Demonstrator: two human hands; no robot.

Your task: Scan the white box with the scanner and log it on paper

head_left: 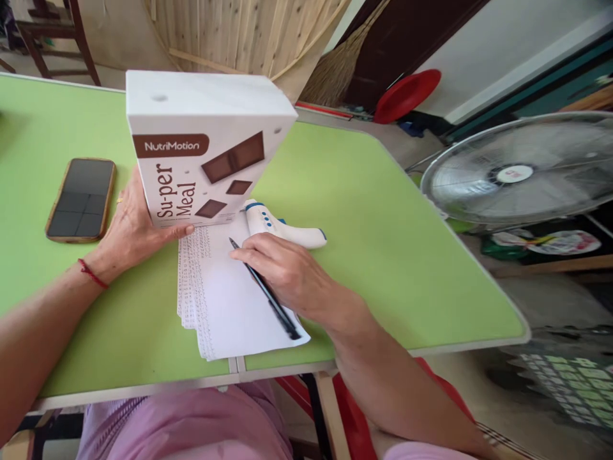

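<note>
Right hand (292, 275) grip pinching pen (263, 287) (tip up-left, barrel diagonal); left hand (129, 227) clasping upright box (205, 147).

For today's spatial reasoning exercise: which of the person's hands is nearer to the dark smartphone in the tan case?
Left. The left hand rests just right of the dark smartphone, holding the white box. The right hand is farther right.

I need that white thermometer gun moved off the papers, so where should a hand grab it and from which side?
Probably by the free end with the blue tip, from the right: the thermometer lies flat, its head tucked against the box and behind the right hand, while that end juts over bare green table.
</note>
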